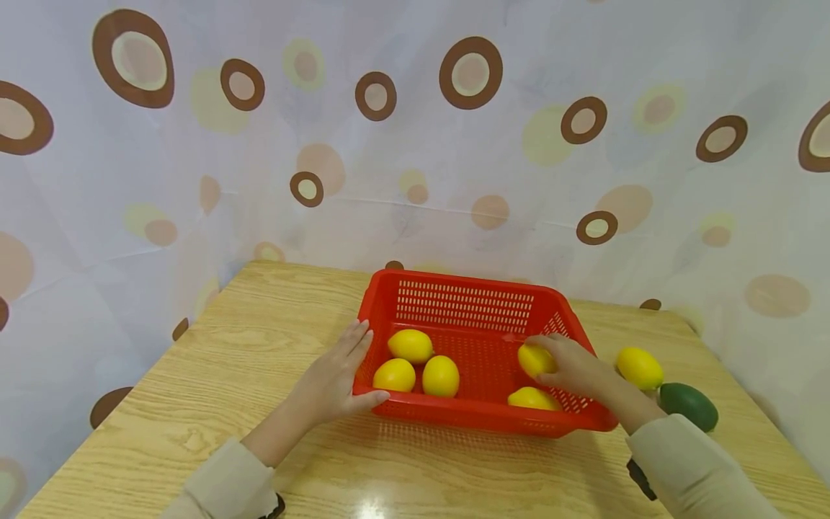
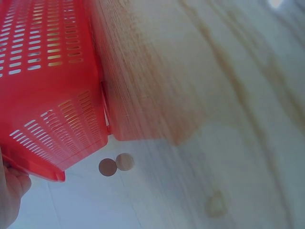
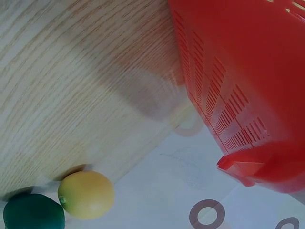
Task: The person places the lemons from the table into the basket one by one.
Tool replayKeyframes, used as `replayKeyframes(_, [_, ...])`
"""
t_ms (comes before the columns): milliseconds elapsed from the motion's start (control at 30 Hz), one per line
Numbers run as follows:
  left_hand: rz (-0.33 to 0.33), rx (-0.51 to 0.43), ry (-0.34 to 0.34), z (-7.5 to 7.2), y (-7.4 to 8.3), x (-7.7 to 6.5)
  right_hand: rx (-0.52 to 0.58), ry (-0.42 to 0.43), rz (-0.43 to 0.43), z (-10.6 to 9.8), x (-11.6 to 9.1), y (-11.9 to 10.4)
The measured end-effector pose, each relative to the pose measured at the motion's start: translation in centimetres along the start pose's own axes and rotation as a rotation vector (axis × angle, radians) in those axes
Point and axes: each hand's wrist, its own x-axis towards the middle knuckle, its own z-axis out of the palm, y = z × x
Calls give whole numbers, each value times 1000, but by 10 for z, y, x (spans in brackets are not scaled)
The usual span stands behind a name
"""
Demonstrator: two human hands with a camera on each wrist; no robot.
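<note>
A red plastic basket (image 1: 454, 412) with slotted walls stands on the table in the head view. My left hand (image 1: 333, 378) rests at its near left corner, fingers fairly straight along the left rim and thumb by the front rim. Inside at the left lie three lemons, one behind (image 1: 411, 347) and two in front (image 1: 441, 376). My right hand (image 1: 573, 367) reaches over the right side and grips a lemon (image 1: 534, 360) between thumb and fingers, inside the basket. Just in front of that hand another lemon (image 1: 533, 398) lies against the front wall.
To the right of the basket a lemon (image 1: 639, 368) sits on the wooden table (image 1: 259, 324), beside a dark green fruit-like object (image 1: 689, 406). A patterned cloth (image 1: 415, 144) hangs behind the table. The right wrist view shows the basket's outer wall (image 3: 248, 95).
</note>
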Motion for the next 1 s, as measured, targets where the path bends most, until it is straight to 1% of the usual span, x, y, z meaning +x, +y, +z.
replayKeyframes(100, [-1,-3,-3,0,0,0,-1,3,-14,1,1,0])
replayKeyframes(233, [-2,2,-3,1,-1,0,-7,28,-40,-1,3,0])
replayKeyframes(533, [0,-3,-7,1,-1,0,0,60,-42,-1,0,3])
replayKeyframes(633, [3,-5,-6,1,-1,0,-4,94,-53,-1,-1,3])
replayKeyframes(733, [4,-1,-1,1,0,-1,-19,148,-60,-1,-2,5])
replayKeyframes(1000, [-3,0,-5,1,0,-1,-3,285,-24,-3,-7,5])
